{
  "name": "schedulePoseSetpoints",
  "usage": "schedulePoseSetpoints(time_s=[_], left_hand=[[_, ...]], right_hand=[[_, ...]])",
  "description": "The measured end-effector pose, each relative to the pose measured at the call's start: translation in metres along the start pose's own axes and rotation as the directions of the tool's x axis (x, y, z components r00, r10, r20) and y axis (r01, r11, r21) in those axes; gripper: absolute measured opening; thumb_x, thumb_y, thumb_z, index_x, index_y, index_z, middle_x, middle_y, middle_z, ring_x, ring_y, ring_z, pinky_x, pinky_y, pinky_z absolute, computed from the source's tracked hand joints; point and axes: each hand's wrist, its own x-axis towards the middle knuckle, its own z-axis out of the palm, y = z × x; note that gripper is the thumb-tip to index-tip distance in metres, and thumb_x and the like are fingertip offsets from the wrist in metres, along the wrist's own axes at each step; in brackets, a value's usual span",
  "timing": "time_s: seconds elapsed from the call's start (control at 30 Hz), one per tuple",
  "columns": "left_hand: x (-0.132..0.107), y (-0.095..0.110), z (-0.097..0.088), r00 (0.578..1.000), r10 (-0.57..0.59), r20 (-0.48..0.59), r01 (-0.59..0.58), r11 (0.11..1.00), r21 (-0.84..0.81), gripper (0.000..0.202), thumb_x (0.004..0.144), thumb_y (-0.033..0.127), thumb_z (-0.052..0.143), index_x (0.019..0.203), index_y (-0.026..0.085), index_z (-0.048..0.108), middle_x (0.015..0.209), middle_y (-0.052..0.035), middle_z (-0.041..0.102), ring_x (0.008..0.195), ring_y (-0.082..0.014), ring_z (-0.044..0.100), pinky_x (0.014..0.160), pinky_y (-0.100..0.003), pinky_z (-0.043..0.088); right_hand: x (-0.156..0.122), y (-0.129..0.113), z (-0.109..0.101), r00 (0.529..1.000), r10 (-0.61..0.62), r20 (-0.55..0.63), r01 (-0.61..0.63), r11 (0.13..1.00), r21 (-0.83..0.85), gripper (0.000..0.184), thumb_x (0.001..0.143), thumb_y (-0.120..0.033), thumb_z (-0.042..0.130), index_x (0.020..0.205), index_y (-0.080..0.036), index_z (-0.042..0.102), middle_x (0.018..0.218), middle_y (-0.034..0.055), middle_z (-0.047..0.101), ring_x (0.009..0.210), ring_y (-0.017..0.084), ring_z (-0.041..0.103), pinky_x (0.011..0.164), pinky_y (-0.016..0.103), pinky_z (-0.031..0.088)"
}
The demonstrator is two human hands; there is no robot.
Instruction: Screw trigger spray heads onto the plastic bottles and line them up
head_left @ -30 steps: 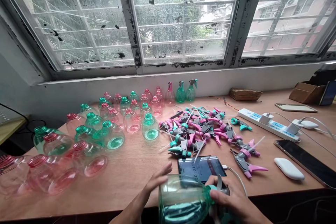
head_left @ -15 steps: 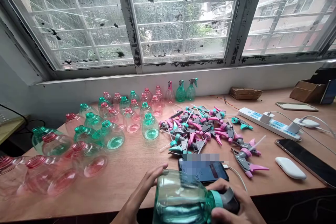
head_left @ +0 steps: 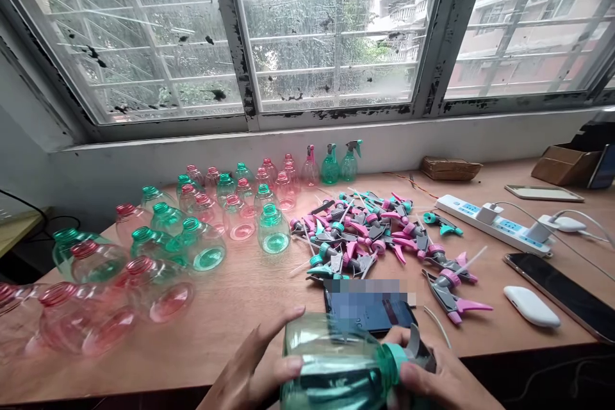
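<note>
A clear green spray bottle (head_left: 331,359) lies on its side in the air at the table's front edge, base to the left. My left hand (head_left: 257,355) is curved round the base end, thumb on the near side and fingers along the far side. At the neck, my right hand (head_left: 432,371) grips the teal collar and grey spray head (head_left: 413,352), thumb pressed against the collar. Part of the spray head is hidden by the fingers. Just behind the bottle lies a phone (head_left: 369,311), its screen lit and partly blurred out.
Several green and pink bottles without heads (head_left: 168,291) stand on the left. A heap of pink, teal and grey spray heads (head_left: 360,230) lies mid-table. Three bottles with heads (head_left: 330,166) stand by the wall. A power strip (head_left: 494,224), white case (head_left: 532,307) and dark phone (head_left: 560,295) are right.
My left thumb has come onto the near side of the bottle's base. My right hand and the grey spray head have turned a little about the neck.
</note>
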Motion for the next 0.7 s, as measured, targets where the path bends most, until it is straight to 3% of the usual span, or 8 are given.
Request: schedulePoseSetpoints(time_s=[0.13, 0.2, 0.3, 0.37, 0.43, 0.5, 0.63, 0.7], left_hand=[[0.007, -0.014, 0.011, 0.979, -0.202, -0.01, 0.203, 0.977, 0.065, 0.102, 0.097, 0.029, 0.079, 0.171, 0.046, 0.012, 0.181, -0.0141, 0.03, 0.165, -0.0403, 0.036, 0.127, -0.065, 0.042], [0.008, -0.022, 0.016, 0.946, -0.32, 0.043, 0.316, 0.946, 0.076, 0.115, 0.096, 0.034, 0.079, 0.173, 0.044, -0.006, 0.183, -0.0168, 0.024, 0.167, -0.0429, 0.028, 0.128, -0.071, 0.035], [0.006, -0.033, 0.02, 0.923, -0.379, 0.074, 0.378, 0.926, 0.016, 0.108, 0.102, 0.037, 0.069, 0.171, 0.046, -0.013, 0.186, -0.0143, 0.015, 0.167, -0.0423, 0.03, 0.126, -0.073, 0.036], [0.005, -0.036, 0.02, 0.922, -0.38, 0.069, 0.383, 0.923, -0.025, 0.102, 0.104, 0.04, 0.066, 0.171, 0.048, -0.011, 0.187, -0.0114, 0.009, 0.166, -0.0415, 0.034, 0.126, -0.071, 0.039], [0.005, -0.034, 0.019, 0.912, -0.402, 0.085, 0.406, 0.913, -0.038, 0.102, 0.103, 0.039, 0.066, 0.171, 0.049, -0.009, 0.187, -0.0096, 0.009, 0.165, -0.0404, 0.036, 0.127, -0.068, 0.041], [0.004, -0.031, 0.019, 0.897, -0.426, 0.113, 0.432, 0.901, -0.029, 0.102, 0.103, 0.035, 0.067, 0.171, 0.049, -0.006, 0.187, -0.0082, 0.009, 0.166, -0.0394, 0.034, 0.128, -0.066, 0.041], [0.002, -0.028, 0.024, 0.904, -0.41, 0.125, 0.416, 0.909, -0.024, 0.097, 0.103, 0.03, 0.067, 0.172, 0.05, 0.001, 0.187, -0.0056, 0.009, 0.17, -0.0396, 0.02, 0.13, -0.066, 0.039], [0.0, -0.033, 0.026, 0.915, -0.39, 0.103, 0.399, 0.912, -0.091, 0.099, 0.102, 0.033, 0.07, 0.172, 0.05, 0.003, 0.187, -0.007, 0.012, 0.169, -0.0412, 0.026, 0.13, -0.066, 0.04]], right_hand=[[0.006, -0.031, -0.016, 0.949, -0.266, -0.169, 0.215, 0.939, -0.27, 0.051, 0.088, -0.066, 0.083, 0.106, -0.021, 0.067, 0.069, 0.0033, 0.078, 0.049, 0.02, 0.069, 0.046, 0.03, 0.055], [0.015, -0.066, -0.031, 0.772, -0.559, -0.302, 0.322, 0.754, -0.572, 0.041, 0.093, -0.061, 0.079, 0.104, -0.023, 0.068, 0.07, 0.0038, 0.08, 0.056, 0.024, 0.073, 0.059, 0.037, 0.063], [0.046, -0.137, -0.059, 0.518, -0.823, -0.232, 0.156, 0.358, -0.921, 0.05, 0.098, -0.068, 0.066, 0.114, -0.021, 0.066, 0.08, 0.0079, 0.083, 0.064, 0.029, 0.078, 0.058, 0.039, 0.063], [0.076, -0.184, -0.079, 0.517, -0.827, -0.222, 0.045, 0.286, -0.957, 0.042, 0.104, -0.053, 0.066, 0.127, -0.018, 0.063, 0.097, 0.0122, 0.085, 0.071, 0.029, 0.08, 0.069, 0.041, 0.064], [0.109, -0.223, -0.096, 0.52, -0.819, -0.242, -0.108, 0.218, -0.97, 0.034, 0.099, -0.037, 0.078, 0.125, -0.016, 0.07, 0.111, 0.0161, 0.083, 0.101, 0.035, 0.079, 0.091, 0.049, 0.061], [0.141, -0.25, -0.11, 0.539, -0.79, -0.291, -0.259, 0.173, -0.95, 0.03, 0.1, -0.036, 0.078, 0.122, -0.016, 0.074, 0.122, 0.0156, 0.08, 0.118, 0.037, 0.073, 0.104, 0.058, 0.056], [0.195, -0.278, -0.134, 0.59, -0.708, -0.388, -0.43, 0.131, -0.893, 0.033, 0.106, -0.036, 0.074, 0.133, -0.019, 0.07, 0.137, 0.0105, 0.073, 0.115, 0.03, 0.074, 0.098, 0.053, 0.063], [0.217, -0.287, -0.145, 0.604, -0.682, -0.413, -0.467, 0.117, -0.876, 0.034, 0.106, -0.034, 0.073, 0.136, -0.019, 0.069, 0.138, 0.011, 0.072, 0.115, 0.03, 0.075, 0.096, 0.052, 0.064]])
